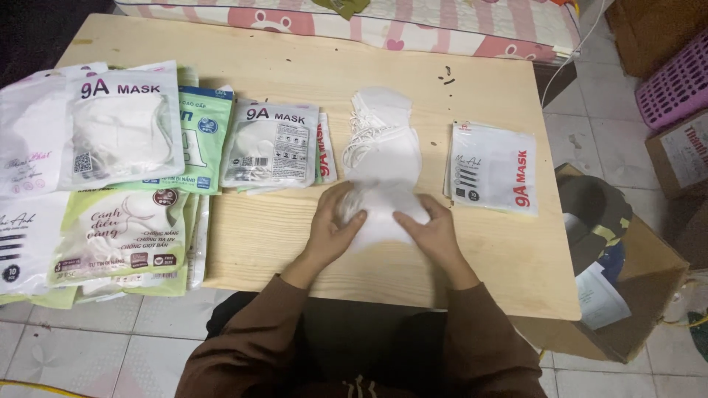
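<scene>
1. White masks (383, 158) lie in a loose stack on the pale wooden surface (487, 258), just ahead of the person; the near end of the stack is under both hands.
2. The left hand (333, 225) curls over the near left edge of the stack, its fingers bent and closed on the soft white material. The right hand (431, 228) lies flatter on the near right edge, its fingers close together and pressing down.
3. The near mask looks blurred, so how many layers each hand has is not clear to me.
4. To do this well, I think the grip wants to stay light and at the edges, so the folds keep their shape and the ear loops (361, 133) at the far left of the stack do not tangle.
5. Squaring the edges before lifting would, in my judgement, stop layers from sliding apart.
6. A flat white pouch (493, 168) lies just right of the stack, apart from it. More packets (271, 144) lie to the left, overlapping toward the surface's left edge.
</scene>
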